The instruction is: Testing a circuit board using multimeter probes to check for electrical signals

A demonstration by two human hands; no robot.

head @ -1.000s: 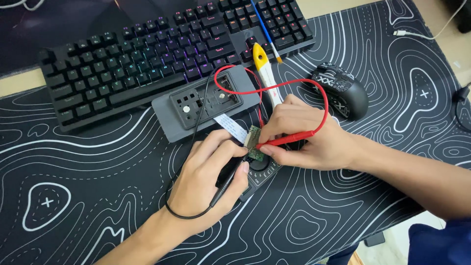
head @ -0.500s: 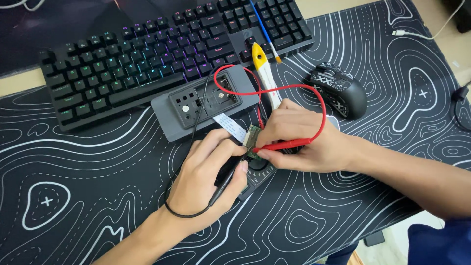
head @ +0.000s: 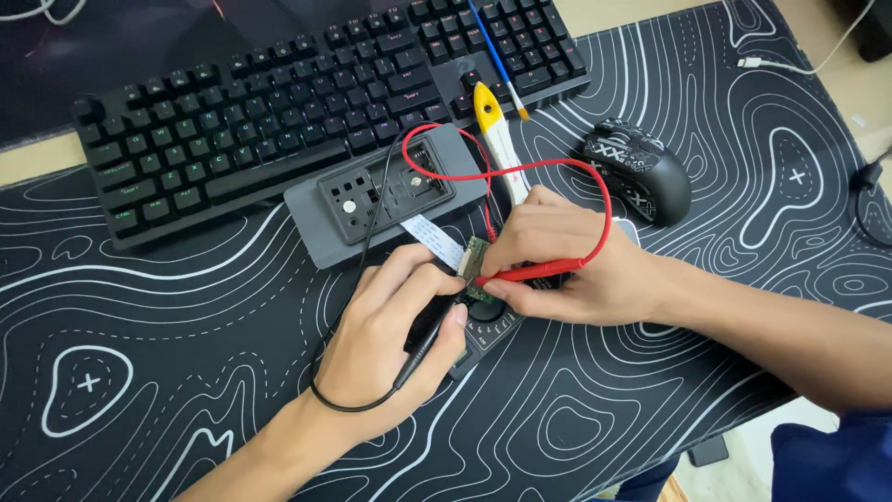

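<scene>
On the black desk mat with white contour lines (head: 167,372), in front of the black mechanical keyboard (head: 279,121), the probing looks to be in mid-course; both probes are already brought to the small green circuit board (head: 477,265), and what reading comes of it the view does not show. Furthest left, the left hand (head: 390,349) is closed around the slim black test probe (head: 429,336), its black lead looping under the wrist; behind it lies the flat grey rectangular device case with cut-out ports (head: 372,191), a pale ribbon cable (head: 437,240) running from it down to the board. The board itself stands tilted between the two hands, over the dark multimeter (head: 483,325), which they mostly hide. Then the right hand (head: 576,270) pinches the red test probe (head: 534,272), tip on the board, the red lead arching above; a yellow-handled tool (head: 492,125) and a black patterned mouse (head: 641,167) lie further right, untouched.
</scene>
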